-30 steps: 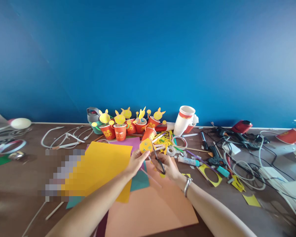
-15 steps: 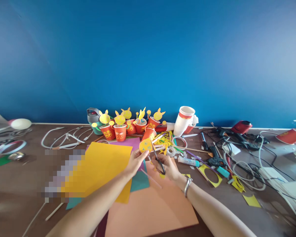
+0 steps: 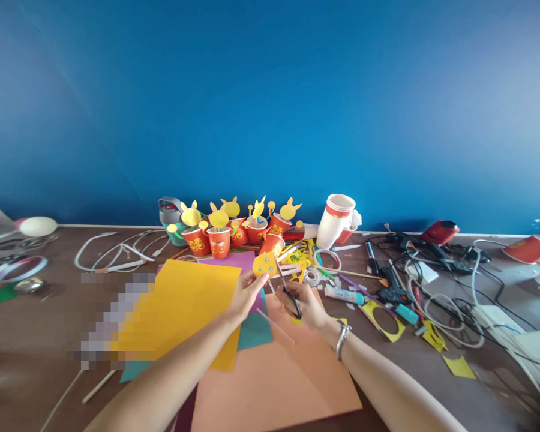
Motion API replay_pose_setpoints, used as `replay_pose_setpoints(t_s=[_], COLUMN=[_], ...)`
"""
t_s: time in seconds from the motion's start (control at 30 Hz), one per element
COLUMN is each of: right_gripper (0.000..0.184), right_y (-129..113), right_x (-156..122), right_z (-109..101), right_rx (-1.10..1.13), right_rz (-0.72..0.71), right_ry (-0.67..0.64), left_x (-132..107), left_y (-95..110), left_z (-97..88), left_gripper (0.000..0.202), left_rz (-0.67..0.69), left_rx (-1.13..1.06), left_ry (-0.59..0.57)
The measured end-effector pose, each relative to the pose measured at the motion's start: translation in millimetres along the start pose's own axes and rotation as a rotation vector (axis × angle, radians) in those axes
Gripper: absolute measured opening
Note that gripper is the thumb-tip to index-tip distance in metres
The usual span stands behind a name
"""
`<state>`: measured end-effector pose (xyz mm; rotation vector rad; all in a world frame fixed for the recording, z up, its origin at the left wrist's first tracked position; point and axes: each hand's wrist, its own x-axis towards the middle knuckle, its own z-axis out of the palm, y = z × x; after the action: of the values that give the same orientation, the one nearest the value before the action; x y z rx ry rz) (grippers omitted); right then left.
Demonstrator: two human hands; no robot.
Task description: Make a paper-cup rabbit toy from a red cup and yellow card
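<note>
The left hand's fingers point(image 3: 257, 283) pinch a thin yellow paper disc point(image 3: 264, 264) (light and floppy, so best held near its rim) beside the black scissors point(image 3: 288, 294) gripped in the right hand's fingers point(image 3: 296, 292), toward the back edge of the bench point(image 3: 36, 318).

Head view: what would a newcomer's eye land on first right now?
The row of red paper cups topped with yellow eared cut-outs stands out first, at the foot of the bright blue wall. Just in front, at centre, the left hand holds a round yellow paper piece while the right hand holds black scissors.
</note>
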<state>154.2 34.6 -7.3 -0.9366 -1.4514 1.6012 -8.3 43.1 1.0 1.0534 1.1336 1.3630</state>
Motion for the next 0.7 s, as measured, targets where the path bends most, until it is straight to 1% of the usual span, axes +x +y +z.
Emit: replay_pose_setpoints(t_s=[0.37, 0.47, 0.57, 0.63, 0.7], right_gripper=[0.025, 0.025, 0.024, 0.025, 0.026], right_y=[3, 5, 8, 9, 8], right_x=[1, 1, 1, 1, 0], right_z=[-1, -1, 0, 0, 1], right_rx=[-0.01, -0.028, -0.061, -0.061, -0.049], right_rz=[-0.008, 0.002, 0.017, 0.027, 0.026], right_ry=[-0.01, -0.011, -0.013, -0.018, -0.03], left_x=[0, 0, 0, -2, -3], left_y=[0, -4, -6, -5, -3], left_z=[-2.5, -2.9, -1.6, 0.1, 1.8], left_gripper=[0.03, 0.031, 0.034, 0.035, 0.035], left_rz=[0.052, 0.073, 0.061, 0.064, 0.074], left_rx=[0.001, 0.003, 0.029, 0.053, 0.063], left_ry=[0.004, 0.024, 0.035, 0.014, -0.044])
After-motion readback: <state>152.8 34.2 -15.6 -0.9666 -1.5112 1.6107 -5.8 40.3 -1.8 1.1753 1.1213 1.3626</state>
